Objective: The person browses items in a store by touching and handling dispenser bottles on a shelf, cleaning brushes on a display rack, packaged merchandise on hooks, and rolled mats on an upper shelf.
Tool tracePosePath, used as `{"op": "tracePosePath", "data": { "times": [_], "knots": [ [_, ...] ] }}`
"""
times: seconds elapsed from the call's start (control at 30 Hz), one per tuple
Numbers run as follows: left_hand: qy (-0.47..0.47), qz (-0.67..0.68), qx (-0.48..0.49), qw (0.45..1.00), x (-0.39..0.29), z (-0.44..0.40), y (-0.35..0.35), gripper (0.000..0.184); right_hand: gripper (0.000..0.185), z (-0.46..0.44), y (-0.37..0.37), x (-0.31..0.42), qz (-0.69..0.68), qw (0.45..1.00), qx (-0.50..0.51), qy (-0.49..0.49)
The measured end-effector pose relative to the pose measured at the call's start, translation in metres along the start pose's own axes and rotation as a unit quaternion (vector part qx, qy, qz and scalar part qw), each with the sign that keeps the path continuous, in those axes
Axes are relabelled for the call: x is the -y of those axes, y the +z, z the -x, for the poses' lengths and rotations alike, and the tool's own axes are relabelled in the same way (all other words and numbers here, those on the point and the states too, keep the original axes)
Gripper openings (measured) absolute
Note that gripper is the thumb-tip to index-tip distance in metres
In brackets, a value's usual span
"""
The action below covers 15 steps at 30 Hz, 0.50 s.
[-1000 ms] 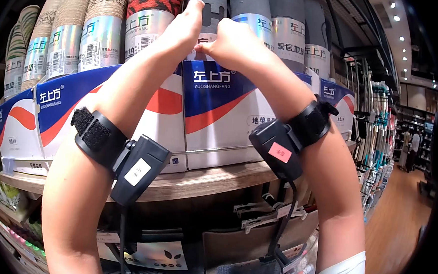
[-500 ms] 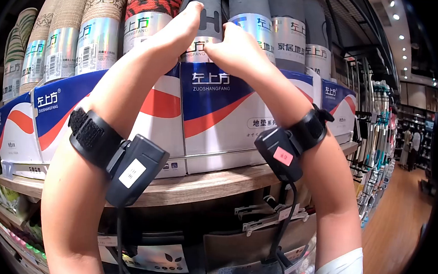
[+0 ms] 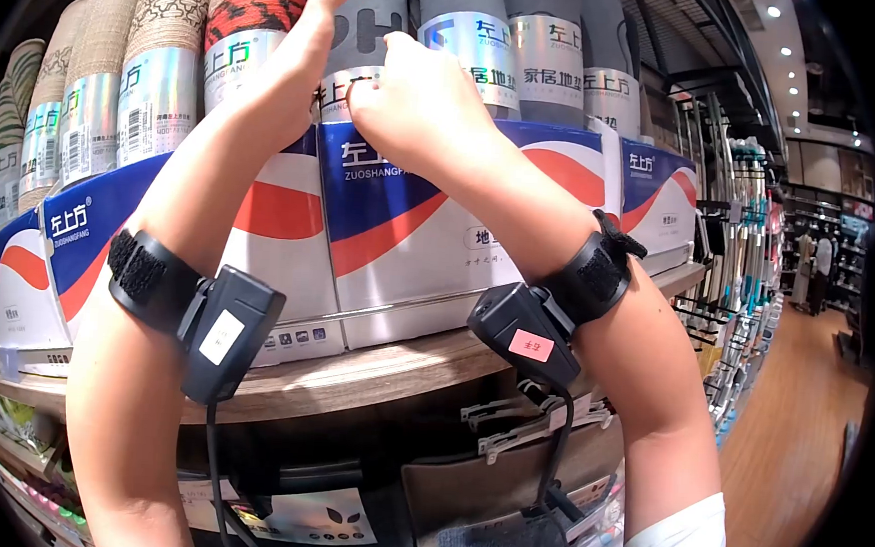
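Observation:
A dark grey rolled mat (image 3: pixel 371 4) with large letters on it stands upright in a printed box, a shiny label around its lower part. My left hand (image 3: pixel 312 60) is at its left side, thumb stretched upward along the roll; the other fingers are hidden. From the right, my right hand (image 3: pixel 423 97) closes on the same roll, with the thumb across the label and the fingers bent, their tips partly hidden. A red and black rolled mat (image 3: pixel 259 2) is just left of my left hand. Another grey rolled mat (image 3: pixel 466 50) stands right of my right hand.
Blue, white and red boxes (image 3: pixel 413 262) line a curved wooden shelf (image 3: pixel 381 375). Beige rolls (image 3: pixel 161 46) stand on the left. Mats hang from clips below. Both wrists carry black strapped devices (image 3: pixel 524 334) with cables. An aisle (image 3: pixel 789 425) and hanging goods are on the right.
The view has shifted, so the shelf and rolls appear further left. Both hands have moved left in view, and my right hand now covers more of the grey roll's right side.

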<state>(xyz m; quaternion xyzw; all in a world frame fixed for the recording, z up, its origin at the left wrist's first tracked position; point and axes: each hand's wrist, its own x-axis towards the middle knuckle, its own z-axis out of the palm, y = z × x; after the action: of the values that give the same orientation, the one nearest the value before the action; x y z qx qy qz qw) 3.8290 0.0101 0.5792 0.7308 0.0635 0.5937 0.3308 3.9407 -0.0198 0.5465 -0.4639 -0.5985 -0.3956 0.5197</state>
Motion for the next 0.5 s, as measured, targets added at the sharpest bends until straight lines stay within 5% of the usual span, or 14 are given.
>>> {"op": "tracePosePath", "data": {
  "times": [0.17, 0.5],
  "knots": [
    [0.03, -0.015, 0.037, 0.999, 0.003, 0.005, -0.005, 0.113, 0.053, -0.009, -0.008, 0.004, -0.008, 1.0, 0.013, 0.024],
    [0.008, -0.048, 0.001, 0.999, 0.012, -0.018, -0.023, 0.117, 0.072, -0.052, 0.005, -0.005, 0.006, 0.994, 0.065, 0.085]
  ]
}}
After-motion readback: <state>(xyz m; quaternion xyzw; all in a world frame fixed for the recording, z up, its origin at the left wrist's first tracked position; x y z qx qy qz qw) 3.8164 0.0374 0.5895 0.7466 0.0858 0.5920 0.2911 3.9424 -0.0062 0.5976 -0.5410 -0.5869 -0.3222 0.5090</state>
